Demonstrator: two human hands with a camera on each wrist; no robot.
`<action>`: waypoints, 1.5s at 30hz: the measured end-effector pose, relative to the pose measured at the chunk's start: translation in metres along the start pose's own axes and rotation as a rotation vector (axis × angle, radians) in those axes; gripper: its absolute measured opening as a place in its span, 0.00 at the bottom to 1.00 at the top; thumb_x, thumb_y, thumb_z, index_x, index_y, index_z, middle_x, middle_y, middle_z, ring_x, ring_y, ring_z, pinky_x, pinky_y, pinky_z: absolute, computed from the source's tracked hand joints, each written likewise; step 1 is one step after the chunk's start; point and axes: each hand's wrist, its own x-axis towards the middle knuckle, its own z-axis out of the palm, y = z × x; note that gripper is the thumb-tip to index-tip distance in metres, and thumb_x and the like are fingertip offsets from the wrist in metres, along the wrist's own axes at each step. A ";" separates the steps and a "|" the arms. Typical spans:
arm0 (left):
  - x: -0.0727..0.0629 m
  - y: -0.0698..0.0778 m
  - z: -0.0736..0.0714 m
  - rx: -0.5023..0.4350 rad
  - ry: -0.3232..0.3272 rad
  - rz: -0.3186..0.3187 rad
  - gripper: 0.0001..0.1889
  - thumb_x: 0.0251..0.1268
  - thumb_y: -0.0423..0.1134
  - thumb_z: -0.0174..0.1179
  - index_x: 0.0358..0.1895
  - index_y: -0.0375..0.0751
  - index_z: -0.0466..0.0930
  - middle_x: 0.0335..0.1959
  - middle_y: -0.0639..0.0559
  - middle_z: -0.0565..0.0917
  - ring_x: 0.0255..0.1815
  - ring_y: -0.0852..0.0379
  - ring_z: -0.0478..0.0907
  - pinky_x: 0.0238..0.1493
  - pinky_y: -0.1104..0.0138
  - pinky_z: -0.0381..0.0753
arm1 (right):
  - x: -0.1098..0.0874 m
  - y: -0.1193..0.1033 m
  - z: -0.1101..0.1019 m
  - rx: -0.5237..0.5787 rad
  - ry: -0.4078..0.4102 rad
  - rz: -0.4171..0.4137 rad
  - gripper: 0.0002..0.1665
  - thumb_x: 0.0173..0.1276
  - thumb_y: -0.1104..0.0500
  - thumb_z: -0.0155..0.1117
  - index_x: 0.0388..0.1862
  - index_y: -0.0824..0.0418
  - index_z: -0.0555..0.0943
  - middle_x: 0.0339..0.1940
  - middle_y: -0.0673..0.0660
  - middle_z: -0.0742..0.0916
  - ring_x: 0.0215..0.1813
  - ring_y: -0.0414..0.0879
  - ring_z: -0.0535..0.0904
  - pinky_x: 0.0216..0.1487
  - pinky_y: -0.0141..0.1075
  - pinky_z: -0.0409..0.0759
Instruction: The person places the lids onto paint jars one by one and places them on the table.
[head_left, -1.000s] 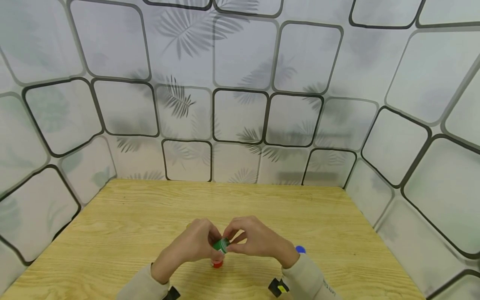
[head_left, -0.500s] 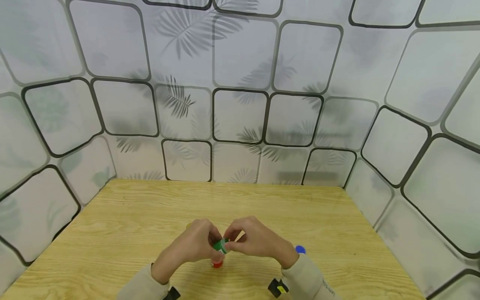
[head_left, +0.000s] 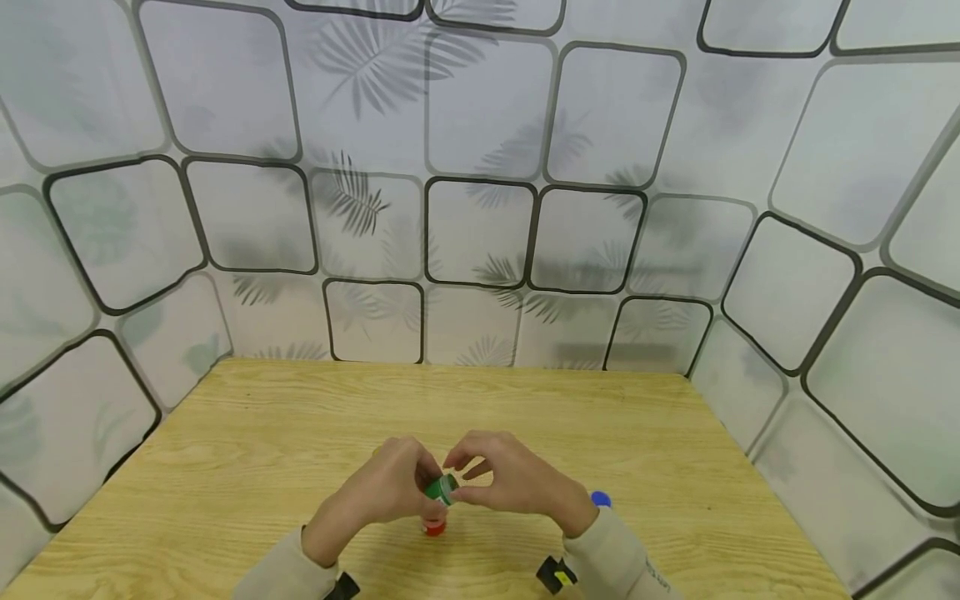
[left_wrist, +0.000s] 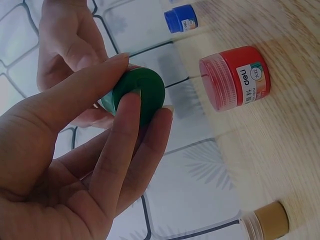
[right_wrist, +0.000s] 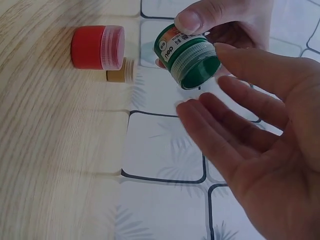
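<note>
My left hand [head_left: 393,483] holds a small green paint jar [right_wrist: 176,46] above the table, tilted with its clear ribbed lid [right_wrist: 196,65] toward the right. In the left wrist view, fingers and thumb wrap round the green base [left_wrist: 147,92]. My right hand [head_left: 513,477] hovers beside the lid with its fingers spread apart. Its thumb tip lies close to the lid's rim; whether they touch I cannot tell. Below the left hand, a red paint jar [head_left: 434,528] with a clear lid stands on the wooden table [head_left: 480,408].
A blue-based jar [head_left: 601,499] stands to the right, partly behind the right wrist. An ochre jar [left_wrist: 272,220] stands beyond the left hand, mostly hidden in the head view. Patterned curtain [head_left: 480,233] encloses the table's back and sides.
My right fingers have come away from the lid and spread wider, so more of the lid shows. The left hand and green jar have stayed nearly still.
</note>
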 end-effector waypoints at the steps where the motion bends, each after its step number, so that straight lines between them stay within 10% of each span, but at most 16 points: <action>1: 0.000 0.000 0.000 0.002 0.000 0.000 0.08 0.49 0.31 0.79 0.33 0.36 0.91 0.26 0.51 0.90 0.25 0.60 0.84 0.26 0.70 0.83 | 0.000 0.000 0.000 0.001 0.002 -0.024 0.15 0.69 0.63 0.72 0.53 0.61 0.83 0.52 0.57 0.86 0.55 0.45 0.85 0.52 0.31 0.87; 8: 0.000 0.001 -0.001 0.006 -0.002 -0.009 0.09 0.49 0.31 0.79 0.34 0.35 0.91 0.27 0.50 0.90 0.26 0.60 0.84 0.27 0.70 0.83 | 0.002 0.001 0.001 -0.008 -0.005 -0.120 0.13 0.63 0.69 0.75 0.46 0.63 0.84 0.49 0.57 0.85 0.54 0.42 0.85 0.53 0.33 0.87; 45: 0.000 0.002 0.000 -0.003 -0.008 0.001 0.08 0.49 0.30 0.78 0.33 0.35 0.91 0.27 0.50 0.90 0.25 0.61 0.84 0.26 0.70 0.84 | 0.001 0.002 0.003 0.040 0.003 0.012 0.09 0.71 0.59 0.71 0.48 0.60 0.88 0.45 0.57 0.91 0.43 0.33 0.87 0.41 0.26 0.86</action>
